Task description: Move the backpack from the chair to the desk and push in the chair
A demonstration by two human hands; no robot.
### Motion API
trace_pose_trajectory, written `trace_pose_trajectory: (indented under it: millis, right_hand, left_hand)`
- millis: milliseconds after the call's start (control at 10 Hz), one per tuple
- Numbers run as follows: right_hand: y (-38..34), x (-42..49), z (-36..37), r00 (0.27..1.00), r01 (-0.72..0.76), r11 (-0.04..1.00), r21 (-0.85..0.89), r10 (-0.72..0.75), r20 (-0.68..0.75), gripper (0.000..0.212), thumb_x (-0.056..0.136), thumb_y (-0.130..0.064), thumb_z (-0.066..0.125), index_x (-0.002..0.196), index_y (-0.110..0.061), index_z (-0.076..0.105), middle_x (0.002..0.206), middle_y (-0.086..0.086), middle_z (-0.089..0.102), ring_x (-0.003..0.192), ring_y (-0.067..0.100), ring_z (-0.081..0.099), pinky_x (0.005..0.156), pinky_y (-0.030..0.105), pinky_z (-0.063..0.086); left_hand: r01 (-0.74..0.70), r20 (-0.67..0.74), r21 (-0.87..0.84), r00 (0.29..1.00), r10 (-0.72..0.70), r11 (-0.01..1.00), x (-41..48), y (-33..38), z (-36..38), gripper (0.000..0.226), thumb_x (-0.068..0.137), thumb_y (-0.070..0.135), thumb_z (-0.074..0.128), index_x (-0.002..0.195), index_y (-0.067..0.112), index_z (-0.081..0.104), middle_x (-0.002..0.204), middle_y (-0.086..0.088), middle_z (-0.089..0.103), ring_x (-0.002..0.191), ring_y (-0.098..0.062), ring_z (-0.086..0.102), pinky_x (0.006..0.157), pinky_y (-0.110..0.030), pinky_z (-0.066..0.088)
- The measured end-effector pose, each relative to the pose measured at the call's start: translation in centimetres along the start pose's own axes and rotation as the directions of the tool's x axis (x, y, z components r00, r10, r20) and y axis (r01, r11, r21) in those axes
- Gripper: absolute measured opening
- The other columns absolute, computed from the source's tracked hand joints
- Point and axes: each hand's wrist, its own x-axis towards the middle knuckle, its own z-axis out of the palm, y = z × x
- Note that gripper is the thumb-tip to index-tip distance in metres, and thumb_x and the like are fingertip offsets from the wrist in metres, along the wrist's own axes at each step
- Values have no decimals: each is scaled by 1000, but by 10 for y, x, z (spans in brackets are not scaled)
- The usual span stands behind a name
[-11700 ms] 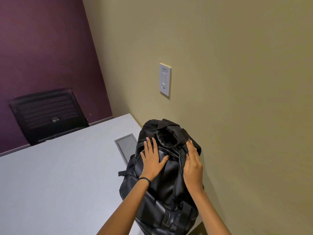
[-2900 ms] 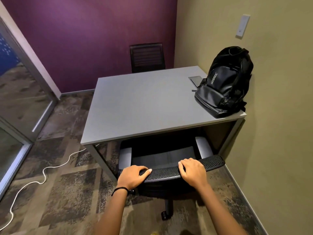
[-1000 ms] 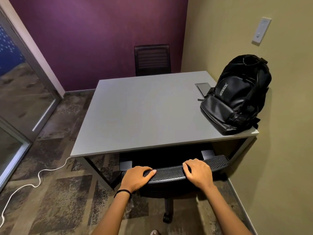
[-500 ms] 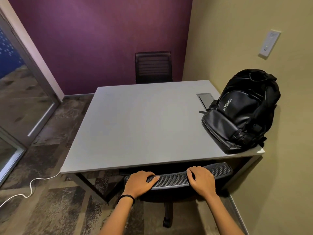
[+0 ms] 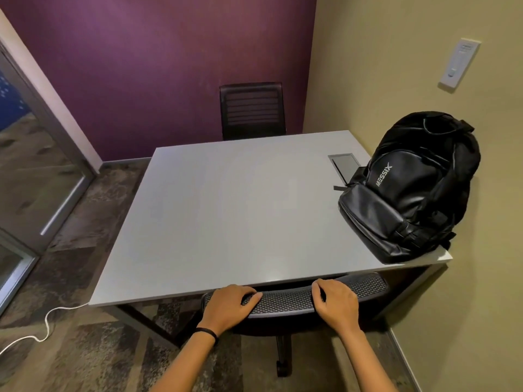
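Note:
The black backpack [image 5: 410,190] stands on the right side of the grey desk [image 5: 226,210], leaning against the beige wall. The black mesh-backed chair [image 5: 285,302] sits under the desk's near edge; only the top of its backrest and part of its base show, the seat hidden beneath the desktop. My left hand [image 5: 229,306] grips the left end of the backrest top. My right hand [image 5: 336,302] grips it toward the right.
A second black chair [image 5: 252,110] stands at the desk's far side against the purple wall. A grey cable hatch [image 5: 343,165] lies in the desktop beside the backpack. A white cord [image 5: 45,323] trails on the carpet at left. A glass partition [image 5: 31,171] is at far left.
The chair has slid further under the desk with both hands on its backrest; its armrests and seat are now out of sight. The backpack has stayed in place.

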Motion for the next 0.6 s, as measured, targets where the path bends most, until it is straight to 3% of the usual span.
trace_pose_trajectory:
  millis: [100,200,300,400,600]
  right_hand:
    - [8,8,1,997,-14,998,-54,18,80,29,91,-35,45,73,-24,64,70,-7,68,63,7,57,50,14,29]
    - [15,31,-2,945,-46,998,-36,55,324,32,95,-37,38,92,-23,66,95,-3,71,86,16,63,66,27,40]
    - [15,50,-3,872,-67,997,-33,74,483,31,95,-33,39,102,-18,65,110,4,68,97,22,61,79,32,45]
    - [19,71,1,790,-114,993,11,84,607,29,95,-30,43,110,-16,62,118,7,64,101,22,59,84,31,44]
    - [34,106,14,744,-108,990,92,19,668,27,94,-24,43,111,-16,61,122,5,61,104,20,57,87,28,42]
  left_hand:
    - [7,52,-4,999,-7,1000,4,-2,1,43,93,59,37,116,35,65,118,12,69,106,-10,63,90,-28,50]
    - [21,184,-46,983,-13,999,15,1,1,44,95,58,35,118,34,63,122,9,68,108,-12,62,89,-26,47]
    - [27,264,-65,964,-9,998,28,8,0,42,97,54,34,114,33,66,117,5,70,102,-15,63,85,-27,47]
    - [29,326,-40,945,-15,999,49,17,-2,40,98,49,38,116,26,65,122,1,68,107,-18,61,90,-30,47]
    - [120,284,-18,952,-110,993,90,18,-9,36,98,38,42,119,20,65,129,-1,63,113,-19,59,97,-32,46]
